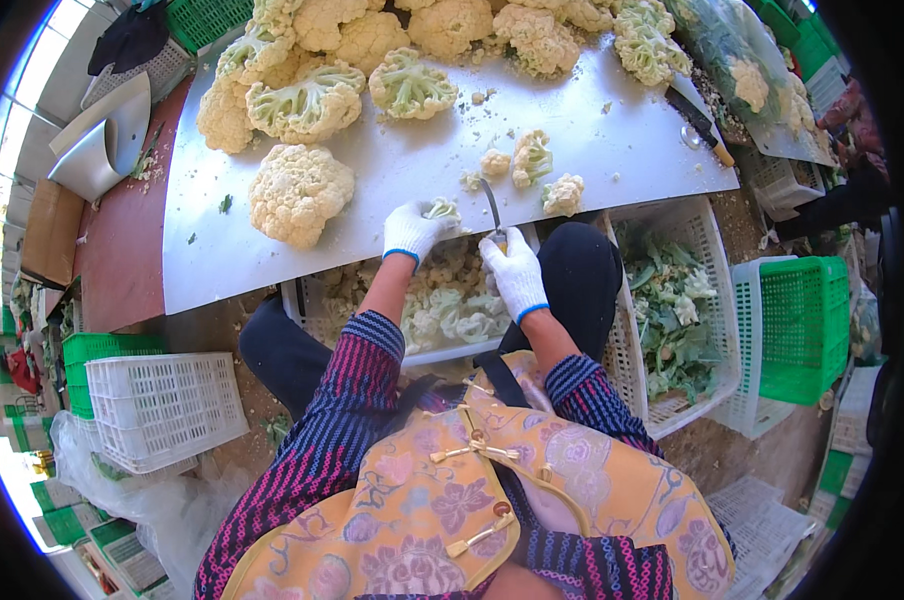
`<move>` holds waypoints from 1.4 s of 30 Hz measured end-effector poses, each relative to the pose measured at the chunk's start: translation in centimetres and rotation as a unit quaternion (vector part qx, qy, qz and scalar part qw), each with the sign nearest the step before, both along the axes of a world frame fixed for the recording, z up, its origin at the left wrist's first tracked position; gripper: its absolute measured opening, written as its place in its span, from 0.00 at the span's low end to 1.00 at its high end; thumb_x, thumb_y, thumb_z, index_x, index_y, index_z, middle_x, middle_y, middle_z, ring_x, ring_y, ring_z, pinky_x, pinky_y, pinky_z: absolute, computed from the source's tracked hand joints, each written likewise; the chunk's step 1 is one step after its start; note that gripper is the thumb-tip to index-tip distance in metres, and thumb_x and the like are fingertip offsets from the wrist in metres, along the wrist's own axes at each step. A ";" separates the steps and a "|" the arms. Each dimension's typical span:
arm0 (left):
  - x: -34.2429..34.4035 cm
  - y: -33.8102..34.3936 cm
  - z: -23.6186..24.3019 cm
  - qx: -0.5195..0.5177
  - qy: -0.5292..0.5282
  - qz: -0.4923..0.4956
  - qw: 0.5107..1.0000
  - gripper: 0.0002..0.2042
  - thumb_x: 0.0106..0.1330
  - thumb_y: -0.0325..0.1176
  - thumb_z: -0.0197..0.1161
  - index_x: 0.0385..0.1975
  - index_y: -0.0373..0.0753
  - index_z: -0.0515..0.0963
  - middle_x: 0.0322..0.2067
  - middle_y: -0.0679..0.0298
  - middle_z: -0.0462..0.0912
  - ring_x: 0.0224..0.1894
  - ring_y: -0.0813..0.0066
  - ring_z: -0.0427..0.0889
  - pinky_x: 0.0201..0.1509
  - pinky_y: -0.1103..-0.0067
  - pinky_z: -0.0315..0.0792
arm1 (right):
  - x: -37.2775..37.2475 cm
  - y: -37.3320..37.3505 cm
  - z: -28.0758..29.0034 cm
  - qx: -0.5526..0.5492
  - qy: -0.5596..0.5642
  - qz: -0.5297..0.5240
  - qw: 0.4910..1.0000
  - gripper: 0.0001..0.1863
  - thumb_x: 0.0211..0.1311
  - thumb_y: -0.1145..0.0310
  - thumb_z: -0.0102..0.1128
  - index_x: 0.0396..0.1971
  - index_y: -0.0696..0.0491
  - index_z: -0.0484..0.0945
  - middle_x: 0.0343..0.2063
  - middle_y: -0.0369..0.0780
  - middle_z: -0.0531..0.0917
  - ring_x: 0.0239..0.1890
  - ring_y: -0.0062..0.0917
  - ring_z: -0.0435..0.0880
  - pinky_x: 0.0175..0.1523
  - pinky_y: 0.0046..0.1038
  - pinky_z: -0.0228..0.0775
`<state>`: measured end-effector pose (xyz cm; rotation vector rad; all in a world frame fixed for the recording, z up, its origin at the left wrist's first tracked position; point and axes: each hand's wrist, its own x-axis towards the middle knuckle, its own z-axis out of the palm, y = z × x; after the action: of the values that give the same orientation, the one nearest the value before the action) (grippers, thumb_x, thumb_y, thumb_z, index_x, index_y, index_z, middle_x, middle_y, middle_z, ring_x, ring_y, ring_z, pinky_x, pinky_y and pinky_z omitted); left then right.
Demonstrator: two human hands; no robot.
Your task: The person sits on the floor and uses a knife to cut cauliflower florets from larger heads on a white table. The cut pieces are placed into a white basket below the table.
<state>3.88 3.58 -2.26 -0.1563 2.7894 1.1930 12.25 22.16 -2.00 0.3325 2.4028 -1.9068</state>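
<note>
My left hand [413, 232], in a white knit glove with a blue cuff, is closed on a small cauliflower floret [442, 210] at the table's near edge. In my white-gloved right hand [515, 270] is a knife [492, 204]; its thin curved blade points away from me, up over the tabletop. Just beyond the blade lie cut florets [532, 160], with another floret [563, 195] to the right. A whole cauliflower head [300, 194] rests on the table left of my hands. Below them, between my knees, a crate holds many cut florets [452, 315].
Cauliflower heads [450, 27] are heaped along the far side of the pale table [412, 160]. A dark-handled tool [700, 124] lies at its right end. Right of my knee stands a white crate [717, 270] of leaf trimmings, beside a green crate [802, 325]. White crates [167, 405] stand at left.
</note>
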 end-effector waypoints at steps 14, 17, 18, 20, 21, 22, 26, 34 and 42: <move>-7.3 7.0 3.7 -0.118 0.163 -0.108 0.974 0.22 0.55 0.46 0.66 0.49 0.44 0.82 0.45 0.51 0.84 0.48 0.53 0.83 0.54 0.66 0.75 | -2.1 -1.2 2.3 -0.246 -0.009 -0.159 0.956 0.07 0.71 0.67 0.55 0.43 0.53 0.70 0.22 0.32 0.74 0.18 0.13 0.70 0.22 0.18 0.63; -9.9 10.6 2.5 -0.165 0.079 -0.136 0.974 0.25 0.57 0.46 0.65 0.53 0.43 0.78 0.47 0.50 0.83 0.49 0.51 0.82 0.54 0.64 0.74 | -2.1 -0.1 1.1 -0.219 0.029 -0.174 0.960 0.06 0.72 0.69 0.53 0.43 0.52 0.69 0.22 0.32 0.72 0.17 0.13 0.67 0.21 0.18 0.62; -10.3 10.6 0.6 -0.111 0.114 -0.106 0.982 0.23 0.56 0.45 0.68 0.49 0.40 0.80 0.42 0.50 0.84 0.45 0.51 0.83 0.52 0.64 0.75 | -2.0 0.3 1.0 -0.229 0.023 -0.183 0.956 0.06 0.72 0.69 0.53 0.43 0.52 0.69 0.22 0.32 0.72 0.17 0.13 0.67 0.21 0.18 0.62; -9.6 9.7 0.7 -0.050 0.113 -0.082 0.989 0.21 0.54 0.43 0.70 0.45 0.39 0.80 0.39 0.50 0.84 0.43 0.53 0.83 0.50 0.65 0.76 | -2.2 0.8 0.2 -0.243 0.013 -0.201 0.949 0.06 0.72 0.68 0.53 0.43 0.52 0.69 0.22 0.33 0.72 0.16 0.13 0.67 0.20 0.18 0.61; -8.6 8.4 0.8 -0.026 0.108 -0.064 0.992 0.20 0.53 0.42 0.72 0.43 0.38 0.80 0.37 0.50 0.84 0.42 0.54 0.84 0.49 0.66 0.76 | -2.0 0.7 0.4 -0.253 -0.004 -0.185 0.950 0.07 0.72 0.68 0.54 0.43 0.52 0.69 0.22 0.33 0.72 0.16 0.13 0.67 0.20 0.19 0.60; -7.6 7.0 0.9 0.011 0.120 -0.036 0.992 0.18 0.51 0.39 0.74 0.38 0.37 0.80 0.36 0.51 0.83 0.40 0.57 0.84 0.46 0.68 0.76 | -2.0 0.6 1.2 -0.264 -0.022 -0.166 0.950 0.07 0.71 0.67 0.54 0.43 0.52 0.69 0.22 0.33 0.72 0.15 0.13 0.66 0.20 0.19 0.60; -2.8 1.7 1.3 -0.029 0.081 -0.062 0.994 0.18 0.50 0.39 0.75 0.37 0.36 0.80 0.36 0.52 0.82 0.38 0.57 0.84 0.45 0.69 0.77 | -2.1 -0.9 1.6 -0.260 -0.059 -0.114 0.957 0.10 0.68 0.66 0.59 0.44 0.54 0.73 0.23 0.33 0.76 0.18 0.14 0.70 0.22 0.21 0.63; 3.8 -0.7 3.5 0.069 0.020 -0.113 0.991 0.17 0.48 0.34 0.75 0.36 0.37 0.79 0.35 0.54 0.81 0.36 0.59 0.83 0.43 0.71 0.77 | -1.3 -0.7 2.2 -0.148 -0.070 -0.064 0.984 0.17 0.64 0.62 0.62 0.47 0.57 0.76 0.25 0.40 0.81 0.25 0.22 0.78 0.32 0.27 0.71; -0.1 -1.2 1.6 -0.057 0.222 -0.087 0.969 0.12 0.49 0.28 0.71 0.35 0.40 0.80 0.39 0.56 0.81 0.39 0.58 0.83 0.45 0.71 0.77 | -1.6 -1.0 0.5 -0.027 -0.058 -0.037 0.997 0.18 0.62 0.57 0.60 0.44 0.55 0.77 0.33 0.51 0.84 0.36 0.43 0.83 0.44 0.37 0.73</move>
<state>3.82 2.42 -0.70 0.3913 3.1639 1.1436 10.63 21.17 -1.55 0.5193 2.2926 -1.9207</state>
